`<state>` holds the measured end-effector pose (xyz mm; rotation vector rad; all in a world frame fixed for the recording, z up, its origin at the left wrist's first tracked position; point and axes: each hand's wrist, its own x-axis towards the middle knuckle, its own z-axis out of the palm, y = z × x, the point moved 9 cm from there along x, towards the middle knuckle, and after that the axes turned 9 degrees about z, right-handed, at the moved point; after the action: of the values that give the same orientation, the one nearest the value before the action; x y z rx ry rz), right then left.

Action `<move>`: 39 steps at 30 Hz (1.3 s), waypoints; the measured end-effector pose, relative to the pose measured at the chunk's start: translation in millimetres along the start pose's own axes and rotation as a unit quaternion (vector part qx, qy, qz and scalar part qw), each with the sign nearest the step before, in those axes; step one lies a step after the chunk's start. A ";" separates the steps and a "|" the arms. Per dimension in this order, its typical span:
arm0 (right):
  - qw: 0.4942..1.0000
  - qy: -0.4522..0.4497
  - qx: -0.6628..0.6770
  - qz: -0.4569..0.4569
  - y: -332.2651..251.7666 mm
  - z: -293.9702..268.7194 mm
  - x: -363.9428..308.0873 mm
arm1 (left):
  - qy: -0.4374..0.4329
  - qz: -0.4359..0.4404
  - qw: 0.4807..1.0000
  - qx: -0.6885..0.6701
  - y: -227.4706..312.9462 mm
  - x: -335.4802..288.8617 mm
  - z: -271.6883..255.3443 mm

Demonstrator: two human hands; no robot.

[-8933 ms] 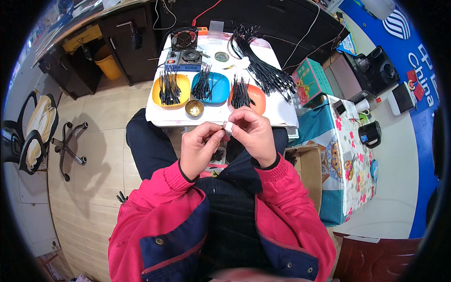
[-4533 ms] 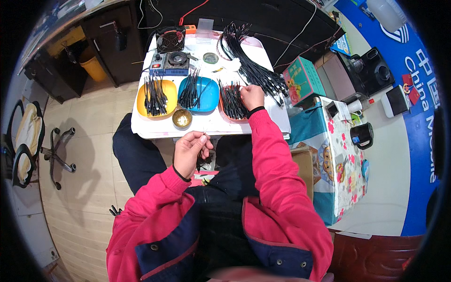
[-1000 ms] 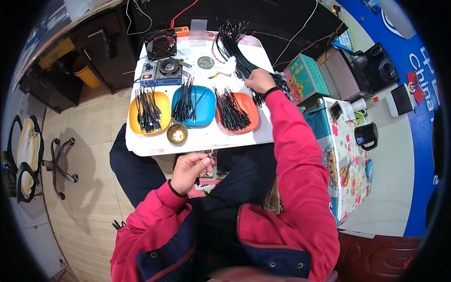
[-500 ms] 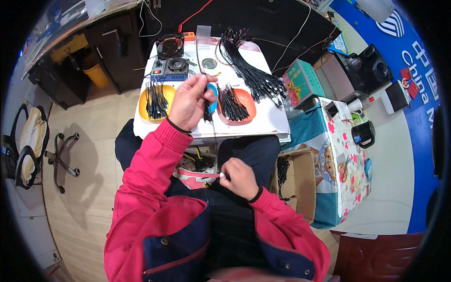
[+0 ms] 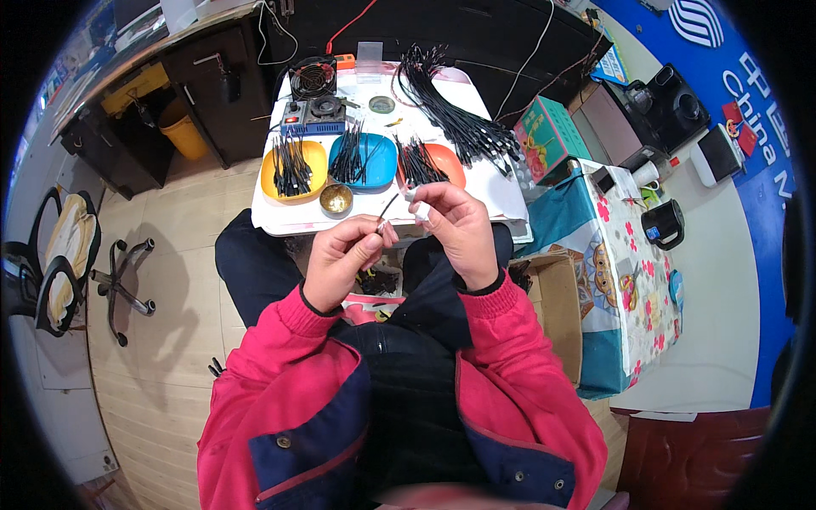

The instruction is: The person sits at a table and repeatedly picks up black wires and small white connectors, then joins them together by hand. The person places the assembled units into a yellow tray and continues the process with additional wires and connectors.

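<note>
My left hand (image 5: 350, 255) pinches a thin black cable (image 5: 388, 206) between thumb and fingertips, its short dark end rising toward the right. Close beside that end is my right hand (image 5: 459, 225), fingers bent, thumb and index tips slightly apart with nothing visible between them. White covers (image 5: 422, 211) sit on its fingertips. Both hands are above my lap, at the near edge of the white table (image 5: 297, 223). Black cable pieces lie in a yellow tray (image 5: 272, 189), a blue tray (image 5: 380, 174) and an orange-red tray (image 5: 457, 177). A small brass-coloured bowl (image 5: 336, 199) stands in front of them.
A large bundle of black cables (image 5: 459, 115) lies at the table's back right. Behind the trays are a small blue device (image 5: 310, 119) and a black fan (image 5: 313, 81). An open cardboard box (image 5: 557, 314) stands right of my legs, by a cloth-covered table (image 5: 629, 297).
My left hand has come down from over the trays with the cable, uncovering the blue tray and bowl. My right hand has risen from my lap to meet it.
</note>
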<state>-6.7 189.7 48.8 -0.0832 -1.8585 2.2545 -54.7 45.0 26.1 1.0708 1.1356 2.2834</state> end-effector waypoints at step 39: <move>0.997 0.040 0.065 -0.030 10.8 21.1 -14.9 | 0.112 -0.054 0.992 -0.005 -19.7 -10.7 0.7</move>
<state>2.6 164.4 41.0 -0.0941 -1.6489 2.2880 -47.4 50.7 5.7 0.7433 1.2332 2.3645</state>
